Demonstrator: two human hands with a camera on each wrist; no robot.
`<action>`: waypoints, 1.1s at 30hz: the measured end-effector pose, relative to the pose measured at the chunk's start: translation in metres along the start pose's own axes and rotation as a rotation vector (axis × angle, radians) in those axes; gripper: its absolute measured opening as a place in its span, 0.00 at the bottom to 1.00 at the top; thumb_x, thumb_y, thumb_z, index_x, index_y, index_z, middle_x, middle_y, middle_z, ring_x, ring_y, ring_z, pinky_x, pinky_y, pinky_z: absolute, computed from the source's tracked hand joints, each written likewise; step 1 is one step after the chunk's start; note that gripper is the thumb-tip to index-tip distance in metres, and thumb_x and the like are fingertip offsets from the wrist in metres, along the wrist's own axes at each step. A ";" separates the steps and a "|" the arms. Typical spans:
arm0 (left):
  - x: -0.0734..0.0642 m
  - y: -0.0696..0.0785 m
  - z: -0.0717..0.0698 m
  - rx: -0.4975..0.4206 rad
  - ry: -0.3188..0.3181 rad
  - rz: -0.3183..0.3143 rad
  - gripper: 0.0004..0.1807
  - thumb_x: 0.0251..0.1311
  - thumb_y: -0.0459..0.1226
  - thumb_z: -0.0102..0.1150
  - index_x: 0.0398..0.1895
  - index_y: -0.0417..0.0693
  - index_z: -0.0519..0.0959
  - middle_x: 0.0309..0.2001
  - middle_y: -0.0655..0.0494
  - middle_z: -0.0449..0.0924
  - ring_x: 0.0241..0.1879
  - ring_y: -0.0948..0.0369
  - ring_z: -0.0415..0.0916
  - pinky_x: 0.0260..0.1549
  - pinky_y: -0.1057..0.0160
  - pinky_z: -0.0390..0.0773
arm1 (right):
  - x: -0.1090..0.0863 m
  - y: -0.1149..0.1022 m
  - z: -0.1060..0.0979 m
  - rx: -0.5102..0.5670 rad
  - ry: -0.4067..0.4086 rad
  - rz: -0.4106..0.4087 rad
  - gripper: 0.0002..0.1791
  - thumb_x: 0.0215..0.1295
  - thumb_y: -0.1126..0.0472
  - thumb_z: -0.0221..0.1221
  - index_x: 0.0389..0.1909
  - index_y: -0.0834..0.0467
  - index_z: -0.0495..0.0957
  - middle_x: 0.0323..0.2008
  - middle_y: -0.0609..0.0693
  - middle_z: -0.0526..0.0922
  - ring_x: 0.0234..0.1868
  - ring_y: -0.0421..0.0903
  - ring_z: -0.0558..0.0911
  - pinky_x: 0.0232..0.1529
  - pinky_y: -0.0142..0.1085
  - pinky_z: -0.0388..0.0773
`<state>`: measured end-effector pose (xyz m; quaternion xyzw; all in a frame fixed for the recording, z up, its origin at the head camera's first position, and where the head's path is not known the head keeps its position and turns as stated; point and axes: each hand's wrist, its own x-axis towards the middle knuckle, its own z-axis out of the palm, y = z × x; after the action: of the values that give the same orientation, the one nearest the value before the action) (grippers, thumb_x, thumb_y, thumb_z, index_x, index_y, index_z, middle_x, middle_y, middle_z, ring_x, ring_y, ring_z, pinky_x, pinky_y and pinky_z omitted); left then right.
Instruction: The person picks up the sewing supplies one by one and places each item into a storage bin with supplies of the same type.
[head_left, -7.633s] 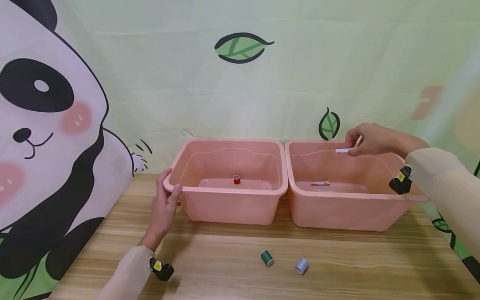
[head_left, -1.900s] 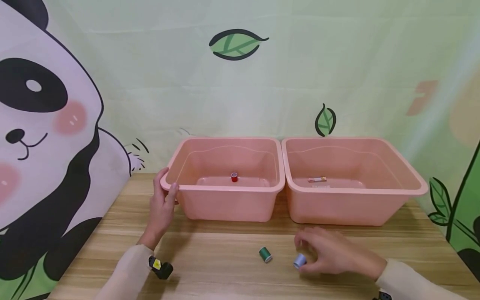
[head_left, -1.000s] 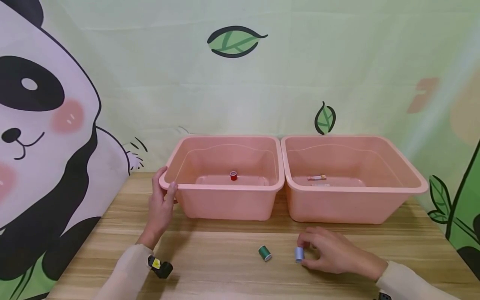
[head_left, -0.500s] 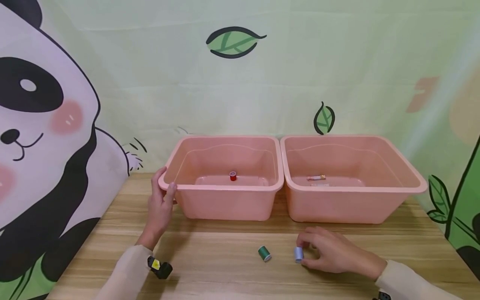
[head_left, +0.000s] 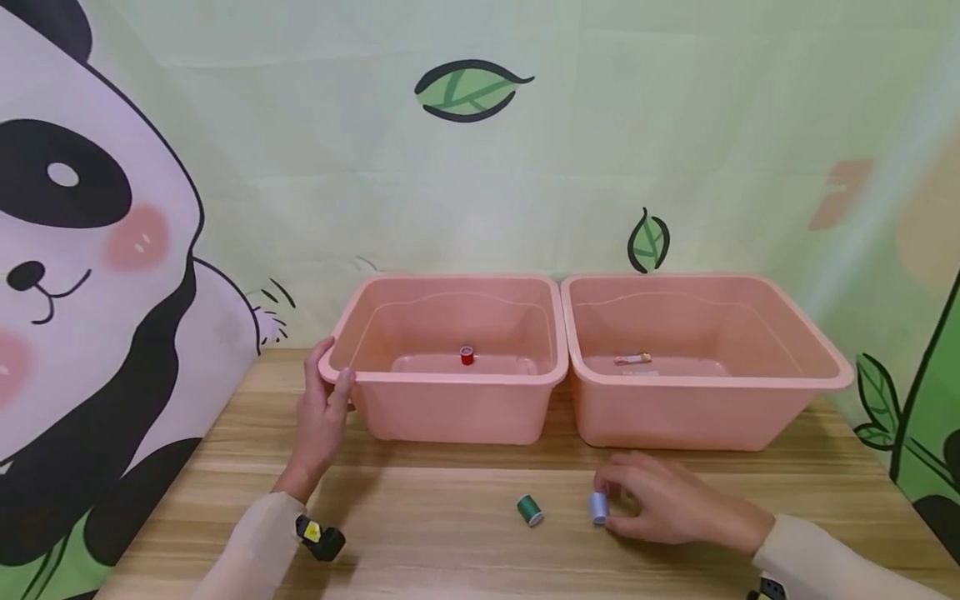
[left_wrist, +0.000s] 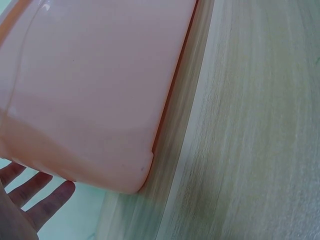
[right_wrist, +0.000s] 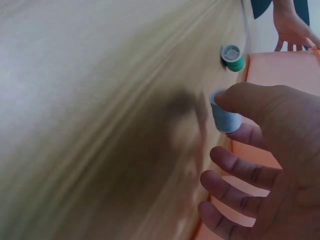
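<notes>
- Blue spool (head_left: 598, 508): at lower centre-right of the head view, between thumb and index finger of the right hand (head_left: 660, 504). Whether it touches the table (head_left: 435, 533) cannot be told.
- Green spool (head_left: 529, 510): lies on its side on the table, lower centre of the head view, near the blue spool and clear of both hands.
- Left bin (head_left: 450, 412): mid-frame, red spool (head_left: 467, 356) on its floor.
- Right bin (head_left: 675, 417): just beside it, right of centre, with a small packet (head_left: 633, 358) inside and a pale item (head_left: 640, 373) near that, too faint to identify.
- Reason for placement, in my judgement: the bins sit side by side behind the spools so that both lie within the right hand's reach. The left hand (head_left: 322, 417) probably holds the left bin to steady it. Pinching the blue spool at its ends likely gives firmer purchase than its round side.
- Right fingers: thumb and index close to the spool's length, one at each end, as the right wrist view confirms. The other three are spread, slightly bent, holding nothing.
- Left fingers: thumb over the front rim, fingers along the outer left side, parted by the bin's corner; the left wrist view shows three fingertips, spread apart, at lower left.
</notes>
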<state>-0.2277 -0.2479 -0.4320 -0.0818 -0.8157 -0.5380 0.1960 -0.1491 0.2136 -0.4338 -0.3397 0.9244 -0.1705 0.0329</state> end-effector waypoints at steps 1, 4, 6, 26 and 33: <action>0.000 -0.001 0.000 0.001 0.001 0.002 0.33 0.81 0.44 0.45 0.82 0.62 0.46 0.77 0.49 0.59 0.65 0.46 0.71 0.43 0.69 0.83 | 0.001 0.000 -0.002 -0.003 0.002 -0.001 0.12 0.60 0.48 0.72 0.41 0.40 0.80 0.33 0.37 0.73 0.33 0.36 0.72 0.29 0.29 0.69; 0.000 -0.001 0.001 -0.002 -0.002 0.002 0.33 0.81 0.43 0.45 0.82 0.64 0.46 0.77 0.50 0.59 0.65 0.47 0.71 0.43 0.68 0.83 | 0.003 -0.002 -0.009 -0.010 -0.002 0.006 0.13 0.60 0.48 0.72 0.42 0.40 0.80 0.32 0.38 0.73 0.32 0.35 0.71 0.27 0.29 0.69; -0.001 -0.001 0.001 -0.004 -0.002 -0.003 0.33 0.81 0.43 0.45 0.81 0.65 0.46 0.77 0.50 0.60 0.64 0.48 0.71 0.42 0.68 0.83 | 0.005 -0.003 -0.013 -0.013 -0.011 0.006 0.13 0.60 0.49 0.72 0.43 0.40 0.80 0.33 0.38 0.73 0.31 0.36 0.71 0.27 0.29 0.70; 0.000 0.000 0.000 0.008 -0.001 -0.003 0.32 0.79 0.53 0.45 0.80 0.72 0.47 0.76 0.54 0.62 0.61 0.51 0.72 0.42 0.67 0.83 | 0.009 -0.021 -0.041 -0.100 -0.002 -0.057 0.11 0.62 0.47 0.70 0.42 0.38 0.79 0.41 0.38 0.77 0.38 0.38 0.75 0.33 0.33 0.75; 0.000 -0.001 0.000 0.004 0.003 0.000 0.33 0.79 0.54 0.45 0.80 0.72 0.47 0.76 0.54 0.61 0.61 0.51 0.72 0.42 0.65 0.84 | 0.012 -0.026 -0.052 -0.122 -0.003 -0.058 0.11 0.63 0.47 0.69 0.44 0.39 0.80 0.44 0.37 0.78 0.43 0.39 0.79 0.37 0.36 0.79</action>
<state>-0.2278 -0.2480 -0.4329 -0.0807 -0.8165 -0.5367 0.1971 -0.1510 0.2027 -0.3758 -0.3681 0.9227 -0.1141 0.0083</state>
